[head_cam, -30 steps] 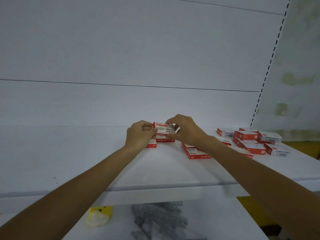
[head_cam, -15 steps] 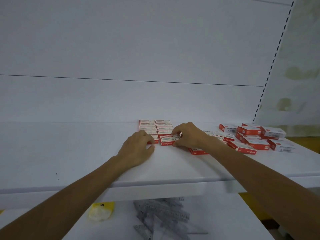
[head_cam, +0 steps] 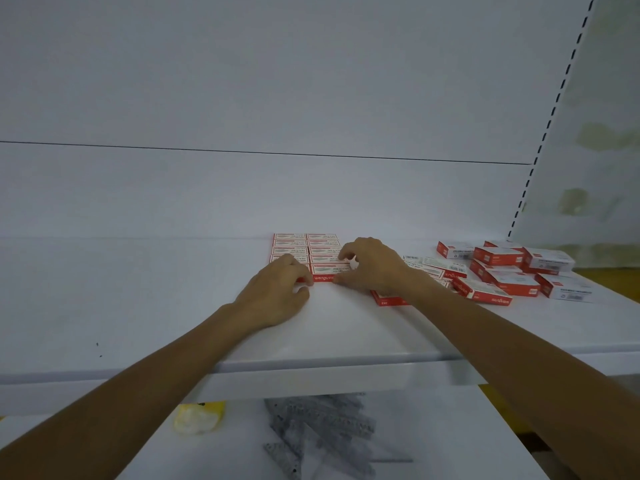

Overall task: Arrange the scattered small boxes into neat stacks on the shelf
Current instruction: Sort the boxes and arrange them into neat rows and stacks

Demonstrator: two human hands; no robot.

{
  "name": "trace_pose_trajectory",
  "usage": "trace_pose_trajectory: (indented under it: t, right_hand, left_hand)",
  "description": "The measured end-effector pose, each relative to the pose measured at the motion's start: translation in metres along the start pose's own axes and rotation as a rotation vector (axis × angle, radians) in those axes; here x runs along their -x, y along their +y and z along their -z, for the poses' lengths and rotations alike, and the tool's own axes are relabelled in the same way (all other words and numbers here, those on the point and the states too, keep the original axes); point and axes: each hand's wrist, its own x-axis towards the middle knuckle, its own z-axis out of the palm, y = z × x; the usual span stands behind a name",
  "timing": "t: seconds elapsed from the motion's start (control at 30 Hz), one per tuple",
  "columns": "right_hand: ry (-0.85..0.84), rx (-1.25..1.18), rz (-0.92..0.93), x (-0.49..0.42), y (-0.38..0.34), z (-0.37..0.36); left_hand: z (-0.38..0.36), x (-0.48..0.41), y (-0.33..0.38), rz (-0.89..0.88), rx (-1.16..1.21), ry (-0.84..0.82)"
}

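Small red-and-white boxes lie in two neat columns [head_cam: 306,247] at the middle of the white shelf [head_cam: 145,306], reaching back to the wall. The front right box [head_cam: 327,271] of that block sits flat on the shelf. My right hand [head_cam: 369,266] arches over it, thumb at its front right corner and fingers at its far edge. My left hand [head_cam: 277,292] rests palm down on the shelf, covering the front left box. A loose heap of the same boxes [head_cam: 505,275] lies to the right, and one box [head_cam: 389,299] peeks out under my right wrist.
A slotted shelf upright [head_cam: 547,129] runs up the back panel at right. On the lower shelf lie a yellow packet [head_cam: 197,417] and a pile of grey set squares [head_cam: 322,434]. The shelf's front edge [head_cam: 311,370] crosses under both forearms.
A second ago both hands held one box in the air; it now lies at the front of the right column. The left hand let go and dropped flat onto the shelf.
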Motion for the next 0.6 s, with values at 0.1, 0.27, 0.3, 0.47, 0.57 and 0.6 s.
trace_pose_trajectory:
  t: [0.1, 0.27, 0.3, 0.47, 0.57, 0.6]
  right_hand:
    - [0.060, -0.094, 0.007, 0.001, 0.016, 0.010]
    - [0.075, -0.092, -0.056, 0.005, 0.059, 0.036]
    - [0.059, -0.080, -0.074, 0.007, 0.069, 0.041]
    - [0.047, -0.091, -0.155, 0.015, 0.110, 0.057]
    - [0.006, -0.087, -0.174, 0.018, 0.127, 0.061]
    - [-0.016, -0.093, -0.178, 0.019, 0.131, 0.062]
  left_hand:
    - [-0.006, -0.008, 0.012, -0.033, 0.028, 0.033]
    - [-0.018, -0.030, 0.038, -0.063, 0.094, 0.051]
    - [-0.021, -0.036, 0.043, -0.068, 0.110, 0.056]
    - [-0.038, -0.055, 0.075, -0.090, 0.136, 0.019]
    - [-0.046, -0.066, 0.091, -0.092, 0.133, 0.007]
    - [-0.048, -0.070, 0.096, -0.087, 0.125, 0.002]
